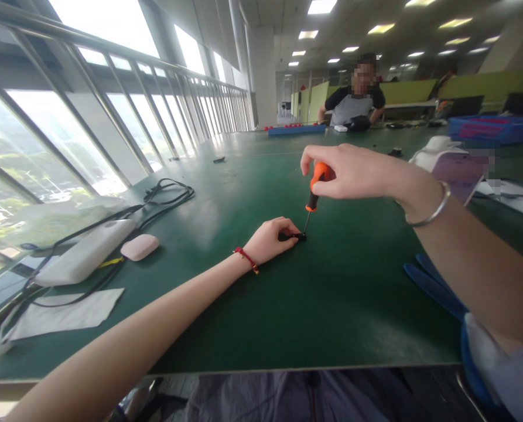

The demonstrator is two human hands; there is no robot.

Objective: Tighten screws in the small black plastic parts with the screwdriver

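My right hand (pixel 353 170) is closed round the orange and black handle of a screwdriver (pixel 314 190), which stands nearly upright with its tip down. The tip meets the end of a small black part (pixel 302 237) lying on the green table (pixel 353 305). My left hand (pixel 272 239) rests on the table and pinches that black part between thumb and fingers. Most of the part is hidden by the fingers, so its kind does not show.
At left lie a pink case (pixel 140 247), a white power bank-like block (pixel 85 252), black cables (pixel 168 196) and a paper sheet (pixel 68 313). Blue-handled tool (pixel 434 287) lies under my right forearm. Across the table sit a person (pixel 353 102), a blue strip (pixel 296 130) and a blue basket (pixel 494 130).
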